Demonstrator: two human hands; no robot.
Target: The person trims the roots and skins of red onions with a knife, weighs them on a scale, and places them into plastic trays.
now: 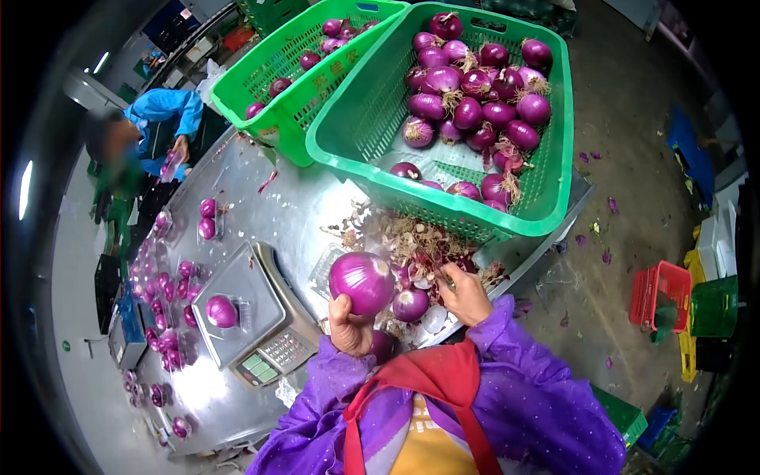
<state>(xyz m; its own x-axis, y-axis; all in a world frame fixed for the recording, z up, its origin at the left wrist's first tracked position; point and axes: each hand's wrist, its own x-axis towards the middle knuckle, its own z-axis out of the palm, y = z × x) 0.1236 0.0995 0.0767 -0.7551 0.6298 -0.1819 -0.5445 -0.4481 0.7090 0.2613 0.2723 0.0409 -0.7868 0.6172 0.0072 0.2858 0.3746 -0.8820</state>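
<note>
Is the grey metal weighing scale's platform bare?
No, a round purple onion sits on the grey metal weighing scale, on its platform.

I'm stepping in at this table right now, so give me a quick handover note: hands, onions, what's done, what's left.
Left hand grips a peeled red onion, raised. Right hand is at the pile of skins; grip unclear. A second onion lies between them. Done: one trayed onion on the scale. Left: untrimmed onions in the near green basket.
</note>
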